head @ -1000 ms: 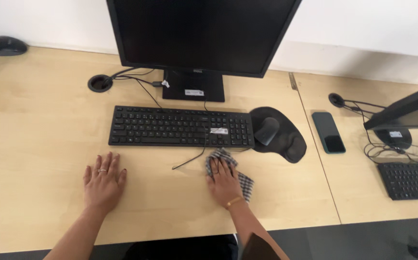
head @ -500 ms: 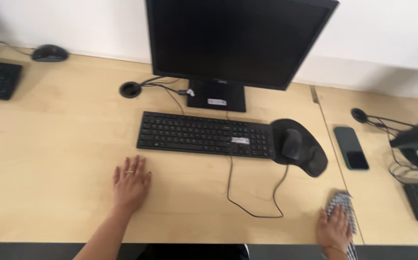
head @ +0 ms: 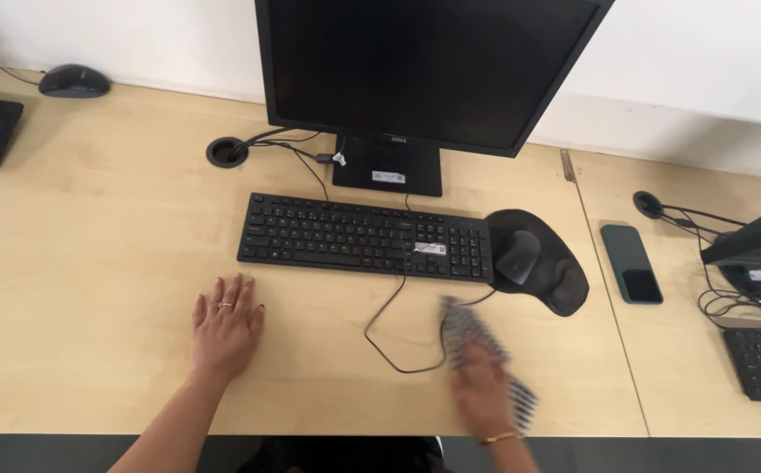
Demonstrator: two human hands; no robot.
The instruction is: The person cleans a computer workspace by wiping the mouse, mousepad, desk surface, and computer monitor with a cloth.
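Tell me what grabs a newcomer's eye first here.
The big dark monitor looms at the top centre, with the black keyboard just below it on the pale wooden desk. Lower right, the blurred right hand presses a checked cloth, while the left hand rests flat.
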